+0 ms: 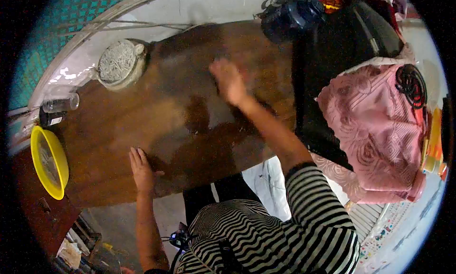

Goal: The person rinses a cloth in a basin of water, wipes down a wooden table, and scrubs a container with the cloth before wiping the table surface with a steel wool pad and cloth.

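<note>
My left hand (pixel 142 170) lies flat near the front edge of the brown wooden table (pixel 166 108), fingers extended and thumb apart, holding nothing. Farther back and to the right, my right hand (pixel 229 82) is over the table, its fingers smeared by motion. Whether anything is under its palm cannot be made out. A round pale container (pixel 118 65) filled with small whitish pieces stands at the table's back left, away from both hands.
At the left are a yellow basin (pixel 50 162) and a clear jar (pixel 61 103) on its side. A dark helmet-like object (pixel 294 20) sits at the back right. Pink patterned cloth (pixel 375 127) covers part of a black item (pixel 327 84) at the right, beside a coiled black cable (pixel 412 86).
</note>
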Motion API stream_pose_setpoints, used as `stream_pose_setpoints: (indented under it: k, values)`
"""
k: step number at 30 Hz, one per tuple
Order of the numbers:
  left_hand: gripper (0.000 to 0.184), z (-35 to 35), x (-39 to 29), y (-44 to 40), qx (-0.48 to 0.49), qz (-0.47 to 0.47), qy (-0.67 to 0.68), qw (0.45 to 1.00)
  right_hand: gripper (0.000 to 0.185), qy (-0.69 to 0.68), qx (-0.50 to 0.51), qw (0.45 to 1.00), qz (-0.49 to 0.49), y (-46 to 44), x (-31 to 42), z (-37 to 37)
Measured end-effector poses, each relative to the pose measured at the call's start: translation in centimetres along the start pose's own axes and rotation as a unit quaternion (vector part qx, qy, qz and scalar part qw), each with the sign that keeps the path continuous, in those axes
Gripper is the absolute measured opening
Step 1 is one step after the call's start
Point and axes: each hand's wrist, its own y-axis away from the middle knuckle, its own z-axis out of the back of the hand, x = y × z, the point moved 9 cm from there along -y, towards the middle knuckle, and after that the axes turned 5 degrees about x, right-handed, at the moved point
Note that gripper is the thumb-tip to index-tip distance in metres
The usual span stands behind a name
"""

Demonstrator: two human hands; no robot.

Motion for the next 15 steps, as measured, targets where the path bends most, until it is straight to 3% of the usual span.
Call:
stream_pose_setpoints:
  k: [1,4,5,7,9,13,15]
  values:
    - [0.118,-0.4,0.1,-0.2,0.001,0.005,-0.005,1.0,0.045,0.176,0.085,0.981,0.011,1.8,2.1,-1.4]
    - [0.117,-0.4,0.3,-0.3,0.037,0.018,0.001,0.999,0.048,0.346,0.152,0.924,0.054,1.9,-0.9,1.5]
    - [0.117,-0.6,0.3,-0.2,0.038,0.018,0.006,0.999,0.047,0.317,0.085,0.944,0.036,-0.9,-1.5,5.0]
    - [0.117,-0.9,0.5,0.1,0.023,0.006,0.014,1.0,0.045,0.373,0.044,0.926,-0.04,-6.9,-5.5,7.0]
    - [0.116,-0.5,0.3,0.0,0.005,0.0,0.042,0.999,0.044,0.39,0.055,0.911,-0.12,-12.6,-8.3,7.8]
    - [0.115,1.2,-0.1,0.9,-0.008,-0.008,0.096,0.995,0.045,0.363,0.058,0.922,-0.121,-12.8,-9.3,8.2]
    - [0.114,0.8,-0.2,0.0,-0.043,-0.025,0.081,0.996,0.041,0.397,0.015,0.915,-0.064,-8.2,-8.4,8.6]
